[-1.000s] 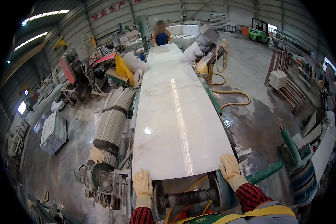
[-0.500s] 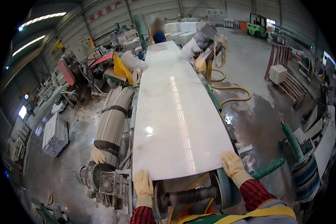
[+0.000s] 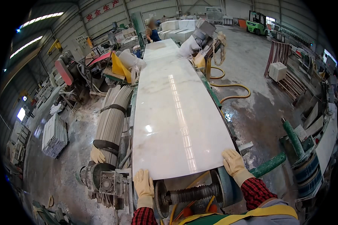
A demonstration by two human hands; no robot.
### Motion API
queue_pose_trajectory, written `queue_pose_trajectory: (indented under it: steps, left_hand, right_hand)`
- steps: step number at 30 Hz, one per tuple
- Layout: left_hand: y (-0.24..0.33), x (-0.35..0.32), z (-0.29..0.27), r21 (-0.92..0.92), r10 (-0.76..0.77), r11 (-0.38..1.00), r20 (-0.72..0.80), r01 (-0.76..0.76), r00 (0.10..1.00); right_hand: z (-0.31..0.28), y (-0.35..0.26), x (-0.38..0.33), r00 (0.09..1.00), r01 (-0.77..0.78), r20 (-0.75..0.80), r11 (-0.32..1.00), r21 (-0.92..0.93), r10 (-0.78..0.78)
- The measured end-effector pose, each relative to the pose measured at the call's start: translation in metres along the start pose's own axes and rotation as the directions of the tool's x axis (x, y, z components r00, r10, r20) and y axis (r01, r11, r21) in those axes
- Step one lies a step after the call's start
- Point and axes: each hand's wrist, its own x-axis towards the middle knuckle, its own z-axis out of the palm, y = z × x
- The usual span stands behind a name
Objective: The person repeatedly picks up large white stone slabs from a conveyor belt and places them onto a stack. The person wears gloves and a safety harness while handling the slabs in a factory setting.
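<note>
Guiding the slab (image 3: pixel 176 112) along the line (image 3: pixel 214 99) is the step judged to be in hand, and it is done well when both near corners are kept level and pushed evenly. The slab, white, polished and faintly veined, lies flat on the line and runs lengthwise from the near end far up toward a person (image 3: pixel 153 32) standing at the far end. Its near edge overhangs a threaded roller (image 3: pixel 193 193) set between two discs. A bundle of grey strips (image 3: pixel 112 120), bound by dark straps, lies just beside the slab's left edge, with a loose glove (image 3: pixel 97 155) at its near end. A yellow hose (image 3: pixel 229 88) curls on the wet floor (image 3: pixel 259 112) off the right edge.

The left hand (image 3: pixel 144 183), gloved, is laid flat with fingers spread at the near left corner, fingertips on the edge. The right hand (image 3: pixel 233 162), also gloved, is spread over the near right corner, palm down. Nothing is pinched by either hand. Pressure should be kept equal on both corners, it is judged, so that the slab is not skewed toward the right edge of the line, and fingers should be kept clear of the roller below.
</note>
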Motion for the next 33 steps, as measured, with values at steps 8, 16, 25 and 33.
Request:
queue_pose_trajectory:
  steps: [8, 16, 25, 33]
  left_hand:
    - [-0.001, -0.004, -0.001, 0.0, -0.01, 1.0, 0.02, 0.01, 1.0]
    - [0.001, -0.01, -0.003, -0.036, -0.012, 0.999, 0.001, 0.012, 1.0]
    - [0.001, -0.011, -0.004, 0.002, -0.002, 1.0, 0.006, 0.002, 1.0]
    - [0.002, -0.014, -0.006, 0.0, 0.014, 1.0, -0.005, -0.014, 1.0]
  right_hand:
    - [-0.004, -0.005, -0.002, 1.0, 0.004, -0.006, 1.0, 0.006, -0.004]
    - [-0.004, -0.005, -0.007, 1.0, -0.005, -0.005, 1.0, 0.019, 0.005]
    - [-0.004, -0.005, -0.013, 1.0, -0.019, -0.008, 1.0, 0.0, 0.019]
    - [-0.011, -0.012, -0.011, 1.0, -0.024, -0.005, 1.0, -0.02, 0.024]
